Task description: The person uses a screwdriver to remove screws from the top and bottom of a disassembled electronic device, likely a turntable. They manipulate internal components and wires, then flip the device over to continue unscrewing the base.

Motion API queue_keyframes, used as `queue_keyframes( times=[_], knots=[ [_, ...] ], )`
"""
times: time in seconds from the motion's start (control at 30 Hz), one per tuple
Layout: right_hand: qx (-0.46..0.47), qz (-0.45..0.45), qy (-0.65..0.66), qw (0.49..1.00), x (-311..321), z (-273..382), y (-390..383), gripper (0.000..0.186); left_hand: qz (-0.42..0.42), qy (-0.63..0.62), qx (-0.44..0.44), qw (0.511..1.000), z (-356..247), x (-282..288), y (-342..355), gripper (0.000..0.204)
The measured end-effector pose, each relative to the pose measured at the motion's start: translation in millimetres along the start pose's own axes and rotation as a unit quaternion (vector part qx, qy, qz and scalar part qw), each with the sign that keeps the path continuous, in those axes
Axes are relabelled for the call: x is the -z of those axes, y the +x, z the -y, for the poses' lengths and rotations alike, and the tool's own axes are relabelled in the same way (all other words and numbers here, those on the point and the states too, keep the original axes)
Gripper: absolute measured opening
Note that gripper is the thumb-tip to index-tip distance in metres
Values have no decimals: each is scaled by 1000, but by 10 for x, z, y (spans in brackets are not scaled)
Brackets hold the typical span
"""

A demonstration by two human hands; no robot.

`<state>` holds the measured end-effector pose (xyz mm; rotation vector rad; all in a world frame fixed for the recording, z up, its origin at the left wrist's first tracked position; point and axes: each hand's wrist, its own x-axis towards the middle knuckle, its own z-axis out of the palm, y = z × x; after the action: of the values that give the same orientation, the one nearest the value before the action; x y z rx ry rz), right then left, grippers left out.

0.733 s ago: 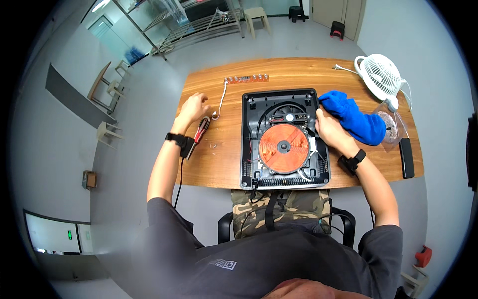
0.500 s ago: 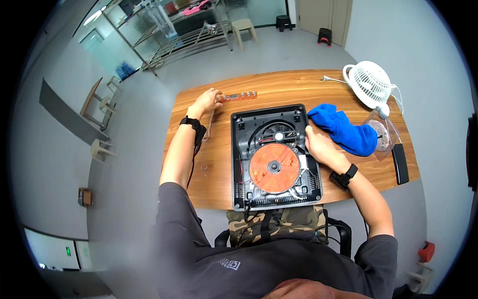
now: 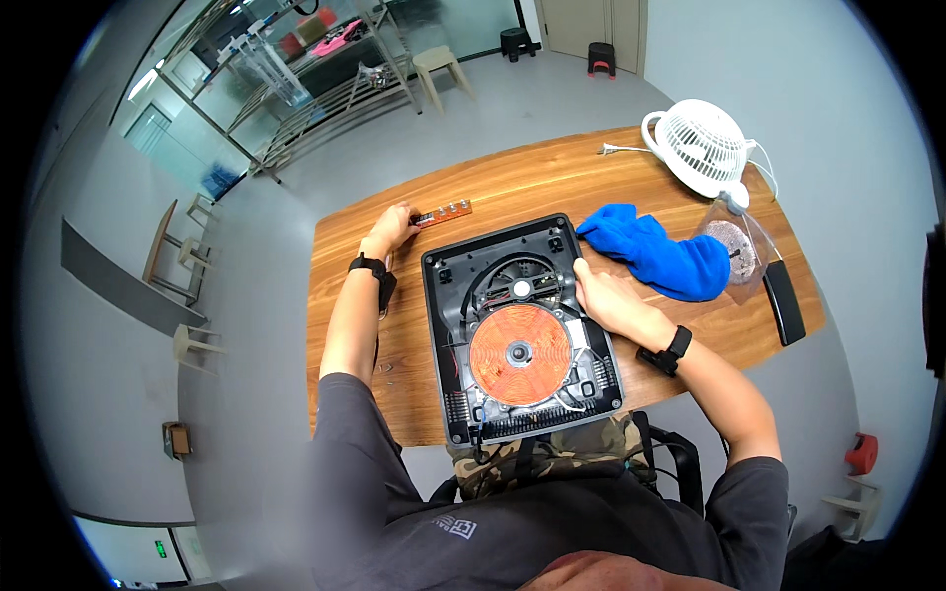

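An opened induction cooker (image 3: 445, 286) lies on the wooden table in front of me, its black housing showing a round copper coil (image 3: 520, 355) and a fan (image 3: 521, 288). My right hand (image 3: 606, 297) grips the housing's right edge, thumb on the rim, other fingers mostly hidden. Beyond the cooker's far left corner, my left hand (image 3: 392, 229) has its fingers closed on the left end of a narrow orange circuit board (image 3: 448, 213) with several round buttons. A thin cable runs down beneath the left wrist. Some tiny pieces (image 3: 386, 367) lie left of the cooker.
A blue cloth (image 3: 655, 254) lies right of the cooker, beside a clear bag (image 3: 737, 246) with a round disc inside. Behind them stands a white fan (image 3: 702, 148) with its cord and plug. A long black panel (image 3: 784, 303) rests at the table's right edge.
The view has turned, so the table and cooker appear slanted and shifted left. My left hand stays at the circuit board's end, and my right hand stays on the cooker's edge.
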<state>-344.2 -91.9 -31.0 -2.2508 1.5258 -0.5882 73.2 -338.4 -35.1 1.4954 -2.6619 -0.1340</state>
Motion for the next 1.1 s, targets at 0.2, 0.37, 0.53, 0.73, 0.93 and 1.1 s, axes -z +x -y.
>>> queue_keyframes(
  times=[0.2, 0.37, 0.53, 0.73, 0.93, 1.1],
  knots=[
    [14, -4, 10, 1000, -28, 12, 6, 17, -68, 36, -7, 997, -5, 96, -67, 31],
    [8, -9, 6, 1000, -40, -33, -3, 18, -122, 40, -3, 992, -460, 799, -69, 26],
    [0, -9, -19, 1000, -72, -38, -4, 20, -118, -9, -55, 991, -1067, 1193, -263, 26],
    [0, -12, -31, 999, -95, -85, 2, 24, -52, -37, -92, 994, -1810, 960, -476, 30],
    [-10, 0, -43, 999, -76, -37, 18, 22, -43, -29, -74, 996, -1937, 632, -452, 31],
    [-5, -1, -49, 999, -86, -44, 3, 23, -29, -36, -58, 997, -1902, 554, -455, 31]
  ],
)
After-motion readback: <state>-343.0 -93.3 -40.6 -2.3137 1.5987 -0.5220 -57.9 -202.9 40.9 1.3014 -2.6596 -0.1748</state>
